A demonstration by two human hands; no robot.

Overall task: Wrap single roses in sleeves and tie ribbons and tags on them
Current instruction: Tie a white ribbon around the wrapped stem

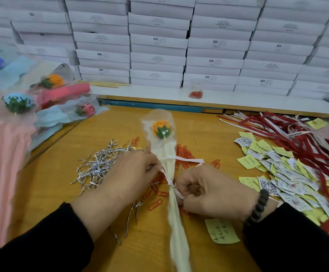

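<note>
An orange rose (160, 128) with green sepals lies in a clear and cream sleeve (176, 222) along the middle of the yellow table (195, 130). A white ribbon (183, 160) is wound round the sleeve's narrow waist, with a loop trailing to the right. My left hand (126, 173) pinches one ribbon end at the sleeve's left side. My right hand (210, 190), with a dark bead bracelet on its wrist, grips the other ribbon end at the right side of the waist.
Silver twist ties (99, 163) and orange paper clips (185, 154) lie around the sleeve. Yellow and white tags (277, 169) and red and white ribbons (301, 134) cover the right. Wrapped roses (18, 107) pile at the left. White boxes (159, 46) are stacked behind.
</note>
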